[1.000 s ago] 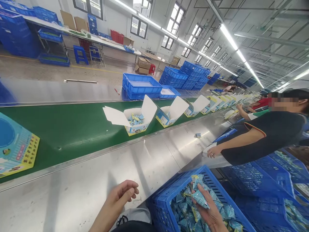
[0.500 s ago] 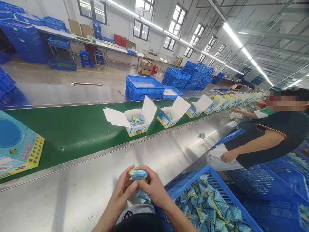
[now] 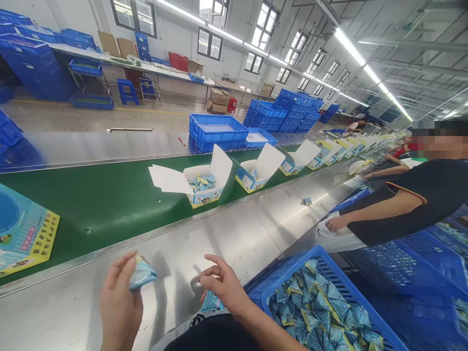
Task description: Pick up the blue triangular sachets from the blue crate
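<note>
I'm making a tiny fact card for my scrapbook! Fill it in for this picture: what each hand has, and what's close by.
Left hand: pinches a shiny blue packet
Right hand: fingers spread, just above a second blue packet
Under the hands: steel counter
Beside the right hand: blue plastic crate, heaped with packets
Ahead: green conveyor belt, with an open cardboard box holding packets
</note>
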Demonstrator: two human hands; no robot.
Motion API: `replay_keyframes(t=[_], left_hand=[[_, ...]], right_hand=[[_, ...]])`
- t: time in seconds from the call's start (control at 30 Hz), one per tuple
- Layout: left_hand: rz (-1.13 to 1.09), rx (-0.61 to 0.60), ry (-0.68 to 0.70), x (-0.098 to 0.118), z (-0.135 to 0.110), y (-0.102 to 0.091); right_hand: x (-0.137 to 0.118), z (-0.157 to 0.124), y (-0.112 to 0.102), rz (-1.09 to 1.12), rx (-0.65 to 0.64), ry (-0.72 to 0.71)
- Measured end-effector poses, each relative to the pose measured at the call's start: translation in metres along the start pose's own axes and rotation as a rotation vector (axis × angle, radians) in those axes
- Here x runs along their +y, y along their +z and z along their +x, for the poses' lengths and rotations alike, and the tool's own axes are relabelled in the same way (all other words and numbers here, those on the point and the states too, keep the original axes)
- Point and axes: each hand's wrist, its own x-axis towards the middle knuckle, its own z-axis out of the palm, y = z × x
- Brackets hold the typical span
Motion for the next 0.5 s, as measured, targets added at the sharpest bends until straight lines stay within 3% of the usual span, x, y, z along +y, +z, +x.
replay_keyframes(t=[0.07,0.17,0.23,0.37,0.5], left_hand=[[0.171,0.040,0.126,-0.001,-0.005,-0.004],[0.273,0.166,0.336,-0.006,-0.009,-0.002],[0.325,0.178,0.402,-0.008,-0.006,0.003],[0.259,0.223,0.401,-0.014,0.003,0.012],[0.258,0.193,0.247,-0.032,0.006,0.015]], right_hand=[[0.003,0.003,-0.012,0.038,0.026,0.043],[0.007,0.006,-0.024,0.046,0.039,0.073],[0.009,0.008,-0.029,0.058,0.035,0.083],[0.010,0.010,-0.039,0.119,-0.004,0.124],[0.006,0.014,-0.057,0.113,-0.020,0.159]])
